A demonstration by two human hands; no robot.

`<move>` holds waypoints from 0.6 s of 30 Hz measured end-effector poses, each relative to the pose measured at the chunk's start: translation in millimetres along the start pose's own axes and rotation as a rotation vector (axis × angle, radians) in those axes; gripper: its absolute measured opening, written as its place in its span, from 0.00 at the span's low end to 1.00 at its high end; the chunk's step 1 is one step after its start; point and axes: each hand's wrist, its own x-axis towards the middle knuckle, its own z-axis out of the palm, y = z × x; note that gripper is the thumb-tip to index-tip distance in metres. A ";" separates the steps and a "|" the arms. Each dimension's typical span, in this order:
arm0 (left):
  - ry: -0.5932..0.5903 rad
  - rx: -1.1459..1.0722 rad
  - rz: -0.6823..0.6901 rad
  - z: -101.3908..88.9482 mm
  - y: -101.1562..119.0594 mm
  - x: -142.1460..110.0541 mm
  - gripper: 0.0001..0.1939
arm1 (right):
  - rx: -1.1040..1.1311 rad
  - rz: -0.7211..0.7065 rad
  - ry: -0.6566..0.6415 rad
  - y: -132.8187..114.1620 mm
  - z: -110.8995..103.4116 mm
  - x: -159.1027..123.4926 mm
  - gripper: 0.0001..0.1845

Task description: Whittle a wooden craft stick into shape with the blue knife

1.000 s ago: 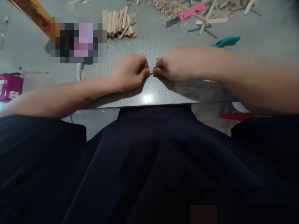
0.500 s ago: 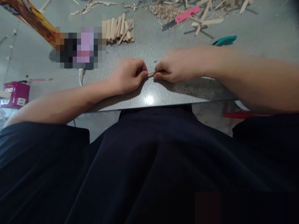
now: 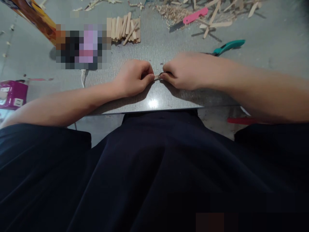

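- On my feed the left hand (image 3: pixel 136 78) is closed in a pinch on a thin wooden piece (image 3: pixel 156 77), which spans the narrow gap to the right fingertips; it could snap if I bent it there.
- I read the right hand (image 3: pixel 184 71) as pinched closed on a thin dark thing (image 3: pixel 166 73), too small to identify; should it be rough or sharp, a slip toward the left thumb could scrape skin.
- So little wood shows between the hands that a loose pinch might let it twist or drop; the table edge (image 3: pixel 145 112) runs just nearer me than both hands.
- The green-handled tool (image 3: pixel 229 47) lies just beyond the right forearm, so a wide elbow swing could knock it.
- Reaching past the right hand carelessly risks the pink-handled saw (image 3: pixel 195 16).
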 end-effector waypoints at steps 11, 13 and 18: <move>0.002 0.015 -0.001 1.0 2.3 0.8 0.13 | 0.015 0.066 0.009 -4.1 6.4 -1.4 0.38; 0.004 0.021 0.003 1.0 2.6 0.8 0.13 | 0.001 0.072 0.010 -5.2 7.1 -1.2 0.38; 0.018 0.026 0.000 1.3 2.2 1.8 0.16 | 0.032 0.086 0.014 -16.4 3.6 -4.8 0.37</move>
